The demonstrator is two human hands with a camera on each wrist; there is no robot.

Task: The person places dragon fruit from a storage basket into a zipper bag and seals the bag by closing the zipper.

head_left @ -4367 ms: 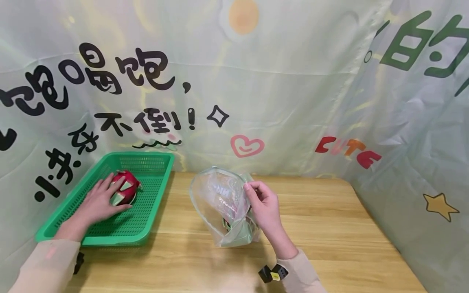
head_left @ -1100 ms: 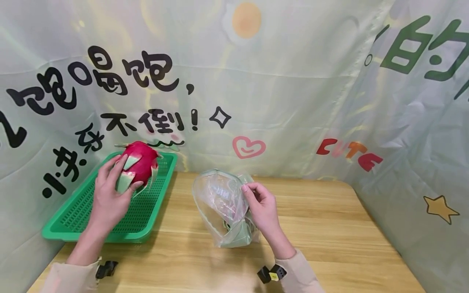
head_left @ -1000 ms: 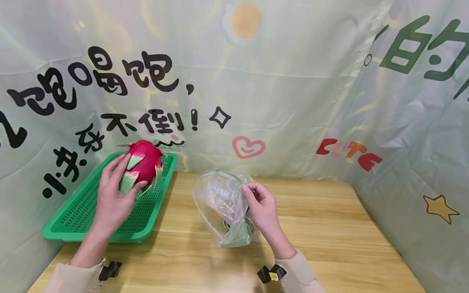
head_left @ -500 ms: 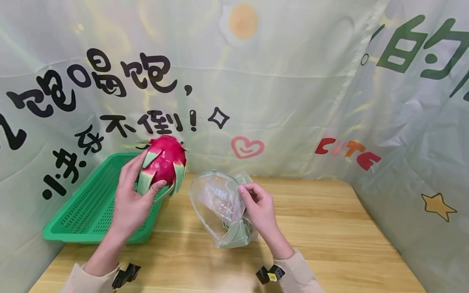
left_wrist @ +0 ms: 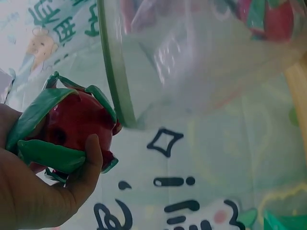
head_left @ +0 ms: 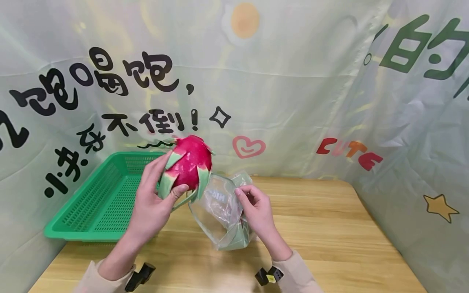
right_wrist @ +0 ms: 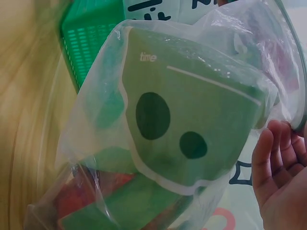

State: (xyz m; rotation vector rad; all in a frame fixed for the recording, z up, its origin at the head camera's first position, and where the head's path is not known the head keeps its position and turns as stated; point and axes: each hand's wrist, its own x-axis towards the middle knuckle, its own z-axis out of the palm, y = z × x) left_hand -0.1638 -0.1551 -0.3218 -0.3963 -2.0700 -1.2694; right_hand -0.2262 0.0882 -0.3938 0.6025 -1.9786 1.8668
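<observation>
My left hand (head_left: 152, 209) grips a red dragon fruit (head_left: 191, 160) with green leaf tips, raised above the table at the left edge of the bag mouth. The clear plastic bag (head_left: 216, 207) stands on the table with its mouth spread toward the left. At the right side of its rim, my right hand (head_left: 256, 209) pinches the plastic between thumb and fingers. In the right wrist view the bag (right_wrist: 192, 81) has a green printed face, and something red and green (right_wrist: 91, 189) lies inside it. The left wrist view has the held fruit (left_wrist: 79, 124) beside the green rim.
A green mesh basket (head_left: 99, 238) sits on the left of the wooden table (head_left: 311, 228), behind my left forearm, with nothing in it that I can see. A printed cloth (head_left: 293, 101) hangs behind the table and along its sides.
My left hand has lifted the dragon fruit out of the green basket and carried it right to the bag's mouth. My right hand keeps its pinch on the rim, almost unmoved.
</observation>
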